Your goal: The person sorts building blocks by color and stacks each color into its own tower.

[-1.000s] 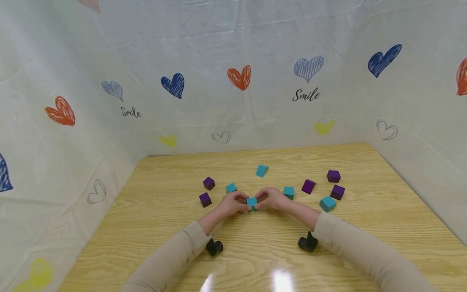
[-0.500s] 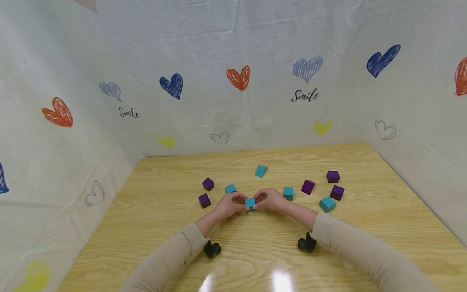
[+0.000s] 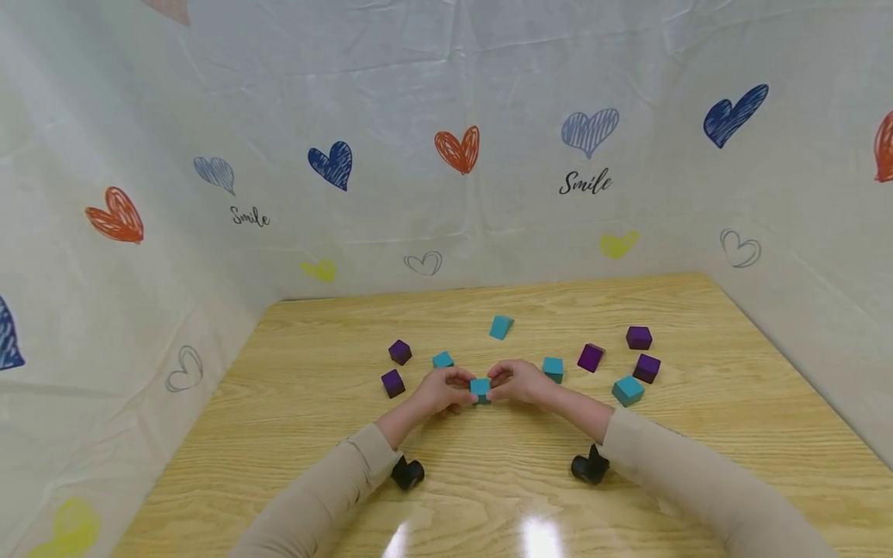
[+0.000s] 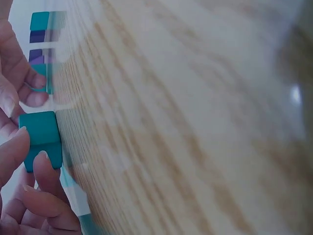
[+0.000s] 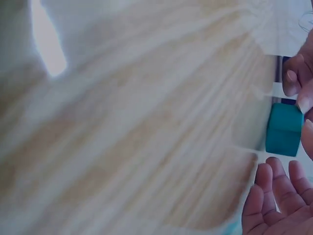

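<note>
Near the middle of the table, a teal block [image 3: 480,387] sits between the fingertips of both hands. The left hand [image 3: 444,390] pinches it from the left side, thumb toward the front. From the right, the right hand [image 3: 518,381] holds the same block with thumb and fingertips. In the left wrist view the teal block [image 4: 41,137] is close to the tabletop, with thumb and fingertips against it. In the right wrist view the block [image 5: 284,129] shows between the hands, and several fingers of the right hand [image 5: 276,200] are spread below it.
Behind the hands lie a teal block [image 3: 443,359], another teal block [image 3: 553,368] and a slanted teal block [image 3: 501,326]. Purple blocks stand left [image 3: 394,383] and right [image 3: 646,368], near a teal block [image 3: 629,390]. A printed white curtain [image 3: 516,217] surrounds the wooden table [image 3: 488,496].
The view shifts slightly. Both hands stay on the teal block in nearly the same place, and the other blocks lie where they were.
</note>
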`<state>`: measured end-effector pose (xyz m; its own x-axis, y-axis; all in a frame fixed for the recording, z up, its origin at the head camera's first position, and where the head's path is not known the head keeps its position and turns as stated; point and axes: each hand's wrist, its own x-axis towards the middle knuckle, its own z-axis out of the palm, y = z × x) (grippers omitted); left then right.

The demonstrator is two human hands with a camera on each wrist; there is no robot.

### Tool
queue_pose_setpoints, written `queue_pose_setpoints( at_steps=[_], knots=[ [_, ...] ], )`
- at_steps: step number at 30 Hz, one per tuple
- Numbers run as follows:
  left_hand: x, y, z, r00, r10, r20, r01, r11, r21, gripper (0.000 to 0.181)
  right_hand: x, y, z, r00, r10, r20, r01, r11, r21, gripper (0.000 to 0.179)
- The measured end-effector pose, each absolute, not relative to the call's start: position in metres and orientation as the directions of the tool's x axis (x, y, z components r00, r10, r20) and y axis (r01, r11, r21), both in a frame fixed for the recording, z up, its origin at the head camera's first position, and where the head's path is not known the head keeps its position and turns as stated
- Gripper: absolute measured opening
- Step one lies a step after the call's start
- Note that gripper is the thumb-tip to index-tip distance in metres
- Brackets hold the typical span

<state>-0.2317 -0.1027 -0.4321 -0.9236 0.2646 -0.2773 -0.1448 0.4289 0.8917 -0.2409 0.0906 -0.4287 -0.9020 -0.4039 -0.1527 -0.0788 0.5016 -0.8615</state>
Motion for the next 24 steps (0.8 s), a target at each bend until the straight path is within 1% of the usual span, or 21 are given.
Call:
queue_pose_setpoints(
  at_steps=[4, 6, 10, 13, 17, 24],
  knots=[
    [-0.232, -0.103, -0.434, -0.919, 0.269, -0.287, -0.152, 0.431, 0.890, 0.034, -0.244, 0.104, -0.419, -0.911, -0.403, -0.082, -0.173, 0.556, -0.813, 0.037],
    [-0.233, -0.103, -0.433, -0.918, 0.271, -0.288, -0.153, 0.427, 0.891, 0.034, -0.247, 0.114, -0.411, -0.912, -0.409, -0.031, -0.239, 0.591, -0.770, 0.038],
    [-0.232, -0.103, -0.431, -0.917, 0.270, -0.293, -0.157, 0.432, 0.888, 0.034, -0.252, 0.136, -0.397, -0.904, -0.426, 0.031, -0.331, 0.652, -0.682, 0.039],
    [-0.232, -0.103, -0.430, -0.914, 0.269, -0.303, -0.165, 0.435, 0.885, 0.033, -0.256, 0.153, -0.391, -0.891, -0.454, 0.019, -0.368, 0.696, -0.616, 0.040],
    [-0.233, -0.103, -0.430, -0.912, 0.275, -0.305, -0.161, 0.444, 0.881, 0.033, -0.259, 0.171, -0.390, -0.882, -0.471, -0.029, -0.376, 0.738, -0.561, 0.041],
    [-0.233, -0.104, -0.431, -0.913, 0.265, -0.310, -0.162, 0.461, 0.872, 0.032, -0.261, 0.184, -0.402, -0.882, -0.468, -0.056, -0.362, 0.749, -0.555, 0.039]
  ],
)
